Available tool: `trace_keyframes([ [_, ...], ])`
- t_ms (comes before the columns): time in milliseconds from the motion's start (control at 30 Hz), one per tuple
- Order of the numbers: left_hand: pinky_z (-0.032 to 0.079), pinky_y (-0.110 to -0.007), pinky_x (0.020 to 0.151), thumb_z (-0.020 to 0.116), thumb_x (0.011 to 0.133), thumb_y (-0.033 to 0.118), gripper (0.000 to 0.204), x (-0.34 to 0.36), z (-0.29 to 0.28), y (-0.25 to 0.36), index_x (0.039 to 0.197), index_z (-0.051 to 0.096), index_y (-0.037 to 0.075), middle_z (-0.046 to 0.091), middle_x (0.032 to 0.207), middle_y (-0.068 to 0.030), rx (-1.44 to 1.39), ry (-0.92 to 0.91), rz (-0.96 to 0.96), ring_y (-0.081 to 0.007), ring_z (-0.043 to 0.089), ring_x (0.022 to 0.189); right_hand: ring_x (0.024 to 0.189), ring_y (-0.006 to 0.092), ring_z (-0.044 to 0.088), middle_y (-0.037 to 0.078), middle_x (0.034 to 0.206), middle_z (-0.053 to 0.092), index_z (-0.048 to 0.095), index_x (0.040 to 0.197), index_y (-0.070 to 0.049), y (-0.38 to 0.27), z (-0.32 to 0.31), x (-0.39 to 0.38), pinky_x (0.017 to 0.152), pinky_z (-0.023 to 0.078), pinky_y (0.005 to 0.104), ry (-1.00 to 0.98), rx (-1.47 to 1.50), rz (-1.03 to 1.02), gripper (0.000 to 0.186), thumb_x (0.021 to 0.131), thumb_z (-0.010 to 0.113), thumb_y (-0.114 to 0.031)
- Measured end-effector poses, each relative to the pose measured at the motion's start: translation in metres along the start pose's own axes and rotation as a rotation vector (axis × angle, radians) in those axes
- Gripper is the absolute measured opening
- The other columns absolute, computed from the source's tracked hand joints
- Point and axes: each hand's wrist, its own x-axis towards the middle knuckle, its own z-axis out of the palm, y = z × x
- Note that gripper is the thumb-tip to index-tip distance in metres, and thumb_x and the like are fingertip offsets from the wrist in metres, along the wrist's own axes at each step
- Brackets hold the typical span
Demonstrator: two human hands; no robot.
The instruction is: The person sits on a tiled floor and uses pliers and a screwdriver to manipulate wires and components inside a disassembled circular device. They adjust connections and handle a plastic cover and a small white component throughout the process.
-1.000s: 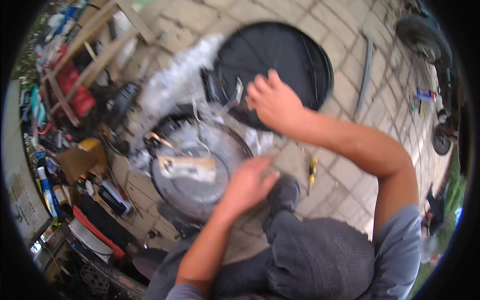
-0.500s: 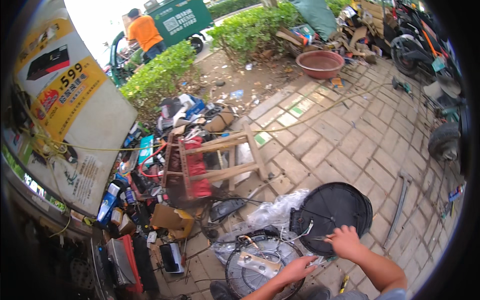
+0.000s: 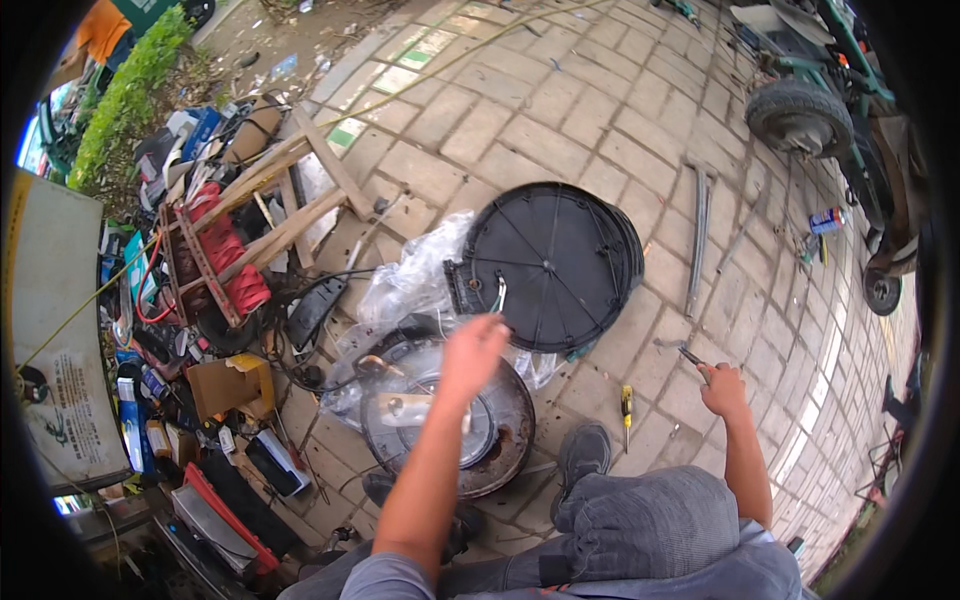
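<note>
Two bare hands work low over brick paving [image 3: 540, 140], one on each side of a seated person's knee. The left hand [image 3: 474, 355] hovers above the near edge of one round metal unit [image 3: 512, 440], its fingers bunched just below two or so pale wires [image 3: 501, 294]; whether its grip has hold of them cannot be told from this angle. The right hand [image 3: 724, 391], well apart to the right, is clenched around one slim dark-tipped tool [image 3: 692, 356] (perhaps pliers, though the jaws are too small to read) that points up and to the left.

One black round cover [image 3: 580, 290], ribbed inside, lies flat beyond the left hand, next to the metal unit. One pale strip [image 3: 398, 408] rests on the unit, partly behind the left forearm, and one crumpled sheet of clear plastic [image 3: 410, 282] spreads beside and under the pair. One yellow screwdriver [image 3: 627, 405] lies between the hands, near one dark shoe [image 3: 585, 455]. Farther right are one long grey bar [image 3: 698, 240], one thinner rod [image 3: 742, 235] and one small can [image 3: 827, 220]; two wheels stand near the right rim. At left, one wooden frame [image 3: 325, 165] leans over mixed clutter, with one cardboard box [image 3: 222, 390] below it.
</note>
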Motion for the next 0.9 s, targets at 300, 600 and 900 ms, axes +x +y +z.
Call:
trace_keyframes([
  [300, 0.048, -0.024, 0.071, 0.065, 0.094, 0.021, 0.033, 0.083, -0.055, -0.063, 0.119, 0.064, -0.001, 0.065, 0.097, -0.0032, -0.351, 0.211, -0.332, -0.0105, 0.057, 0.079, 0.098, 0.0439, 0.063, 0.026, 0.107, 0.068, 0.068, 0.107, 0.005, -0.099, -0.07, 0.099, 0.088, 0.049, 0.0449, 0.278, 0.649, -0.224, 0.046, 0.094, 0.061, -0.038],
  [600, 0.053, -0.039, 0.082, 0.066, 0.093, 0.033, 0.043, 0.124, -0.056, -0.059, 0.121, 0.059, 0.001, 0.061, 0.11, -0.0098, -0.276, 0.122, -0.626, -0.024, 0.06, 0.093, 0.124, 0.038, 0.055, 0.029, 0.132, 0.059, 0.055, 0.131, 0.013, -0.177, -0.087, 0.22, 0.107, 0.039, 0.047, 0.006, 1.167, 0.093, 0.079, 0.098, 0.051, -0.058],
  [900, 0.049, -0.034, 0.081, 0.068, 0.092, 0.036, 0.051, 0.108, -0.053, -0.001, 0.124, 0.062, -0.002, 0.064, 0.102, -0.0087, -0.247, 0.129, -0.475, -0.0183, 0.057, 0.088, 0.144, 0.0371, 0.037, 0.033, 0.152, 0.04, 0.034, 0.146, 0.016, -0.164, -0.072, 0.243, 0.116, 0.032, 0.0453, 0.099, 1.484, 0.146, 0.098, 0.097, 0.046, -0.067],
])
